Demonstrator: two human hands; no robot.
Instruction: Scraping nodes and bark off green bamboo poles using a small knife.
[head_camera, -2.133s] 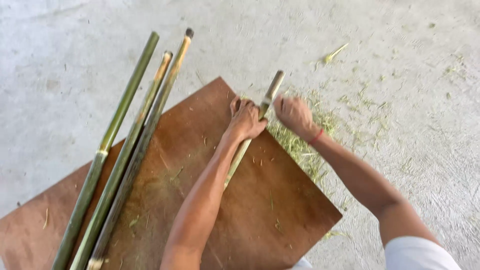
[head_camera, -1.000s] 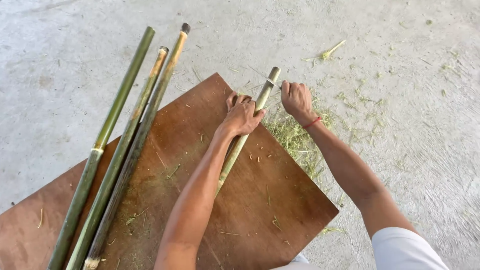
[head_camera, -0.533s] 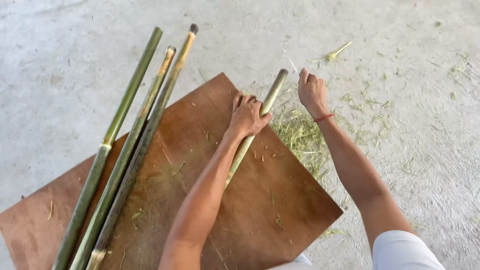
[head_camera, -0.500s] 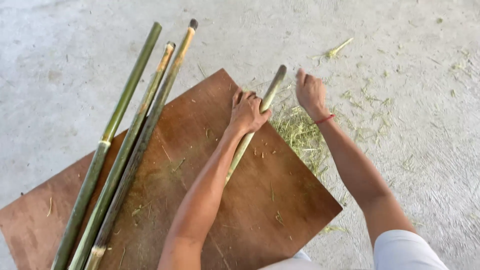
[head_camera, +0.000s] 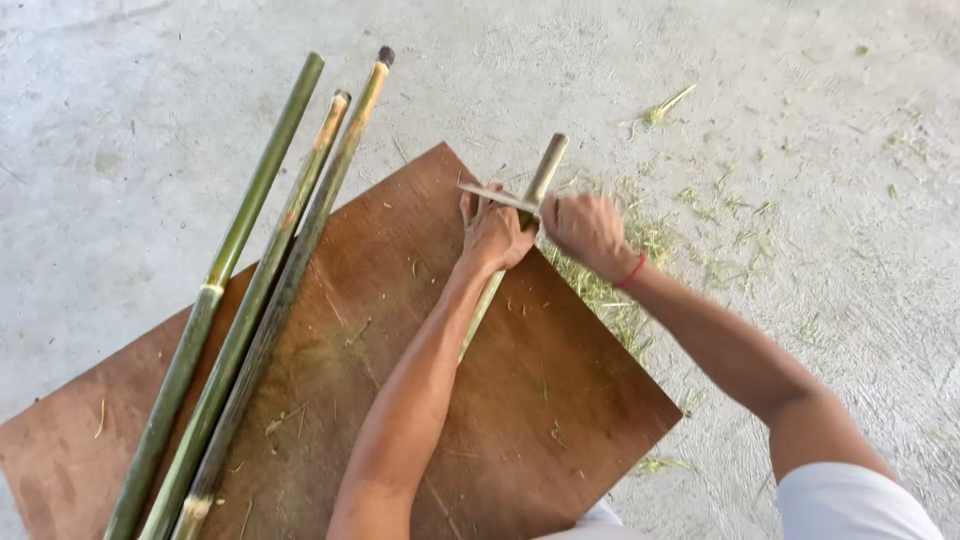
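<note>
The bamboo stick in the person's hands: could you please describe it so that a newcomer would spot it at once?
Find the brown board on the concrete floor. The stick lies across its top corner, held by the left hand, with the right hand beside it. Unlike the three long poles at the board's left, it is short, thin and alone.

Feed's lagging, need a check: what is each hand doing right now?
Left hand: closed on the bamboo stick, pinning it to the brown board.
Right hand: closed on a thin blade laid across the stick.
</note>
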